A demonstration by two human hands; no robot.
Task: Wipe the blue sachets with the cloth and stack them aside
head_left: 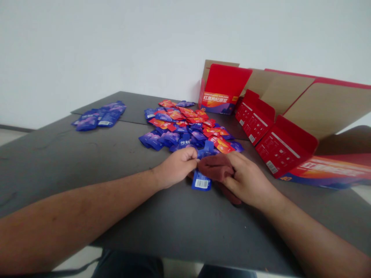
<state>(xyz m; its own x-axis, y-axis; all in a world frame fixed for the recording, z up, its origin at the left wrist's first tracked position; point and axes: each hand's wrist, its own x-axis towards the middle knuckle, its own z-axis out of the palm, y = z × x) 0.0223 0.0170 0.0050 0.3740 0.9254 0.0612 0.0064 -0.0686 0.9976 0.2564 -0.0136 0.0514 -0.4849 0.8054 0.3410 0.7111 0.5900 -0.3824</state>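
My left hand (177,166) is closed in a pinch on the top of a blue pouch (202,180) with a white barcode label, held near the table's front middle. My right hand (245,178) is closed on a dark red cloth (215,166), which lies against the same pouch. Just beyond my hands lies a heap of several blue and red-orange pouches (188,125) on the dark grey table (87,162).
A smaller pile of blue pouches (100,115) lies at the far left. An open red carton (222,90) stands at the back by the white wall. More open red cartons (278,144) and a large flattened cardboard box (319,100) fill the right side.
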